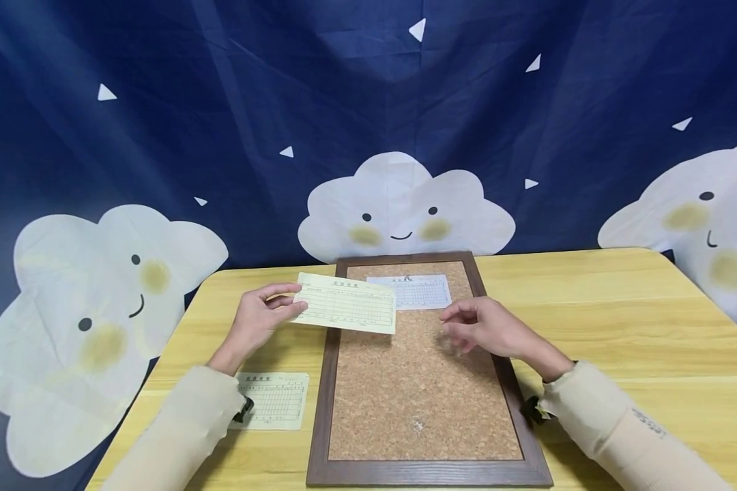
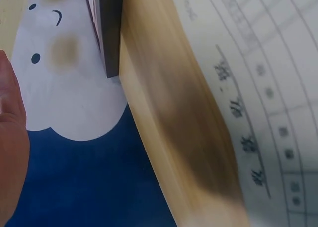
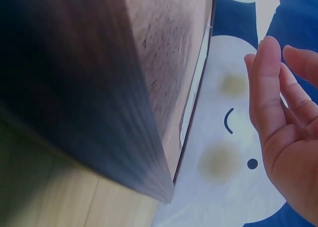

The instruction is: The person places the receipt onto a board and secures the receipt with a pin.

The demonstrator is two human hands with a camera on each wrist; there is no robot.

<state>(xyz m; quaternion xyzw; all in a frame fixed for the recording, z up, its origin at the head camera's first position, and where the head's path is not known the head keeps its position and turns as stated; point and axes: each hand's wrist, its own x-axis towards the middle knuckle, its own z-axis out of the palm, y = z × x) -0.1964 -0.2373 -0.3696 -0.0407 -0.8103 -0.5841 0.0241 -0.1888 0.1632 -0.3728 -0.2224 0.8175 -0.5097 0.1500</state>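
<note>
My left hand [image 1: 261, 317] pinches a pale yellow-green receipt slip [image 1: 347, 305] by its left end, thumb in front. The slip is held up over the left side of a cork board [image 1: 426, 382] and overlaps a white printed slip [image 1: 420, 292] at the board's top. A small dark object [image 1: 408, 278] sits on the white slip's upper edge. Over the board's right side, my right hand [image 1: 488, 327] has its fingers loosely bent, and nothing shows between them. In the right wrist view, the right-hand fingers [image 3: 268, 83] are fairly straight.
Another pale receipt slip [image 1: 276, 402] lies on the wooden table [image 1: 614, 327], left of the board's dark wooden frame [image 1: 430, 472]. Small clear bits [image 1: 417, 425] rest low on the cork. Behind the table hangs a blue curtain [image 1: 252, 82] with printed clouds.
</note>
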